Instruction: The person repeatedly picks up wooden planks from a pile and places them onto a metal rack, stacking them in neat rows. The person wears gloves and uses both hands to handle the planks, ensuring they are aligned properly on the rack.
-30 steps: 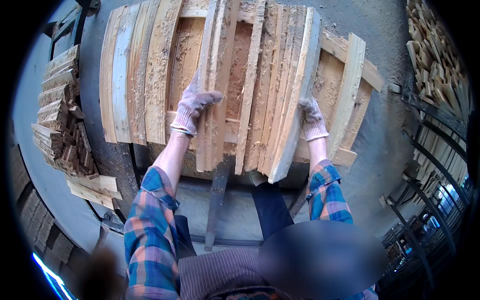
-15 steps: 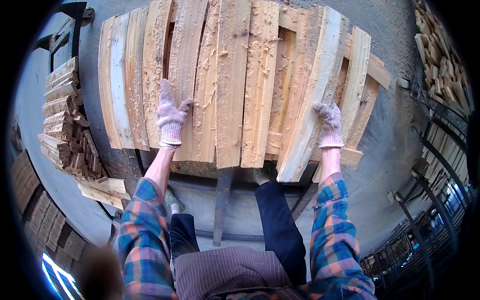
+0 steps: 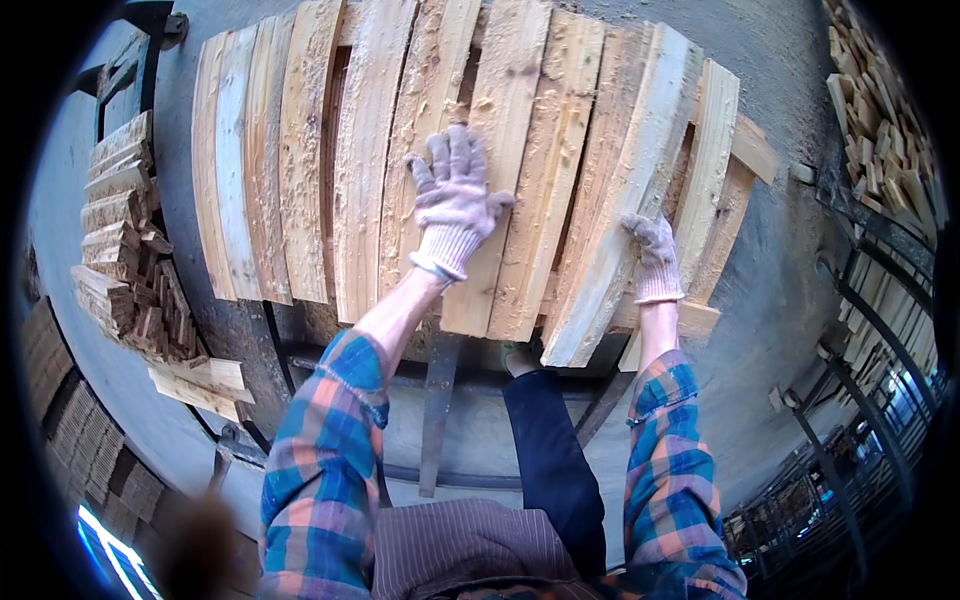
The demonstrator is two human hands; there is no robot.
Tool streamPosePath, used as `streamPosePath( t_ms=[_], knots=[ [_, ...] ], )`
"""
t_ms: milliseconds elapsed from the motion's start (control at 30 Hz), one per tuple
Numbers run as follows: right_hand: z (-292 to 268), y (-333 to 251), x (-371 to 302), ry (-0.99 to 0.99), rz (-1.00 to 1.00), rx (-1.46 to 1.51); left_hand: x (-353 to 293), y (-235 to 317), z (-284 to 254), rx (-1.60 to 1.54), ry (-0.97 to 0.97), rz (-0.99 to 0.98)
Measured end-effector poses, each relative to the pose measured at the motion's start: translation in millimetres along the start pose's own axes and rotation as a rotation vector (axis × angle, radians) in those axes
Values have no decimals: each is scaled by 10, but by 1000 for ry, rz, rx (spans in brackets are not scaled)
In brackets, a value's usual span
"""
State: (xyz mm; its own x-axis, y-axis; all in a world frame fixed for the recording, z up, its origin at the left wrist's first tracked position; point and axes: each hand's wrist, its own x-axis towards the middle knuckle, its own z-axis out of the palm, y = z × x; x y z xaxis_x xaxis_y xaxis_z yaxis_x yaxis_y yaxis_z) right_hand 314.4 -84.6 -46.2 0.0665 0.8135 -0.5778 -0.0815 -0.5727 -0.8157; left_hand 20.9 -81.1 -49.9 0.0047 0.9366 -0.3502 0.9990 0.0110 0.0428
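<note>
My left hand point(image 3: 453, 200), in a knitted work glove, lies on the rough wooden boards at the middle of the row, fingers spread and palm down. It rests across a board point(image 3: 412, 110) with curled shavings on it and the knotted board point(image 3: 510, 80) to its right. My right hand point(image 3: 655, 258), gloved too, has its fingers bent round the right edge of a pale, whitish board point(image 3: 630, 180). That board lies at a slant over its neighbours, its near end sticking out toward me. The underside of the right hand's grip is hidden.
A narrower board point(image 3: 710, 140) lies right of my right hand, across crosswise wood pieces point(image 3: 755, 150). Dark metal legs point(image 3: 440, 400) stand under the row. Stacked wood blocks point(image 3: 120, 210) are at left, a heap of sticks point(image 3: 880, 140) and metal rails point(image 3: 880, 220) at right.
My left hand has moved right, from the left-hand boards to the middle. The middle boards have slid right, covering the gap beside the pale board. My right hand stays at the pale board's edge.
</note>
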Motion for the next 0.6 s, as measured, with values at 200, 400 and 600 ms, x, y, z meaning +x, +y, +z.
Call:
streamPosePath(
  t_ms=[200, 400, 600],
  knots=[
    [-88, 79, -70, 112, 36, -56, -328, -429, -165, -227, 483, -24],
    [146, 171, 4, 5, 7, -109, -694, -2606, 455, 917, 244, -369],
    [463, 148, -13, -55, 1, -182, -623, -2431, 554, 58, 298, -335]
  ],
)
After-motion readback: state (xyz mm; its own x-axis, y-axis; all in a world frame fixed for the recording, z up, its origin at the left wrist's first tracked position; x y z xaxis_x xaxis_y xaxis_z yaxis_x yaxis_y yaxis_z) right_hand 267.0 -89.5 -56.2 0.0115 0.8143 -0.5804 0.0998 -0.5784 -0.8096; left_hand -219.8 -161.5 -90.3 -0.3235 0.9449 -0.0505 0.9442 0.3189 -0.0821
